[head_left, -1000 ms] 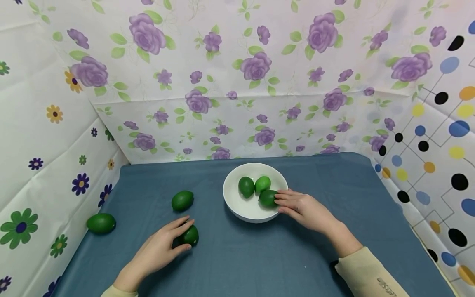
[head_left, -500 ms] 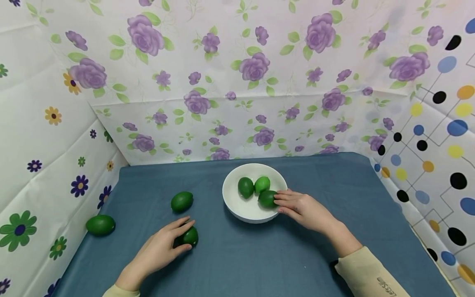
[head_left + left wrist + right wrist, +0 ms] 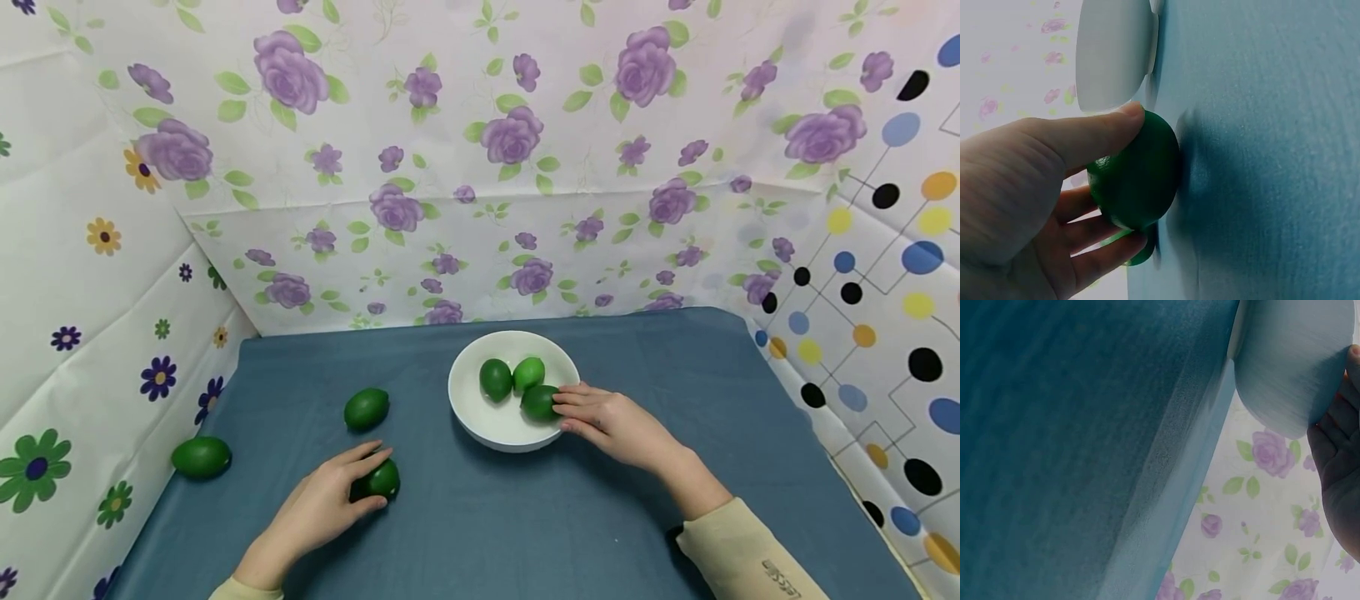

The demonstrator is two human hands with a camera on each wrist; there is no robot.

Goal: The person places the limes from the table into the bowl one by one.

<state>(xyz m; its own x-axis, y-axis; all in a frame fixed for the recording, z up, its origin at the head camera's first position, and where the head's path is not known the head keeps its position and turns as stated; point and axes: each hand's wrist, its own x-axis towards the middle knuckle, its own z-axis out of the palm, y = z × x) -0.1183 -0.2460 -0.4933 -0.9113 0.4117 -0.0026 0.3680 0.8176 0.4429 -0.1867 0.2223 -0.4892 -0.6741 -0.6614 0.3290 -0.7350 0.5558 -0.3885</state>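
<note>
Lime in the head view lies to the left of the bowl and on the person's side of it. The left hand is curled round this lime, so it is the nearer one. The right hand is over the right rim of the bowl, fingertips against the inner lime; whether it pinches, I cannot tell.

In the left wrist view, the lime is between thumb and fingers, with the thumb on the side of the bowl. Its long axis seems to run from thumb toward fingers, and it appears to rest on the worktop.

In the right wrist view, the right hand touches the edge of the bowl; no lime shows.
</note>
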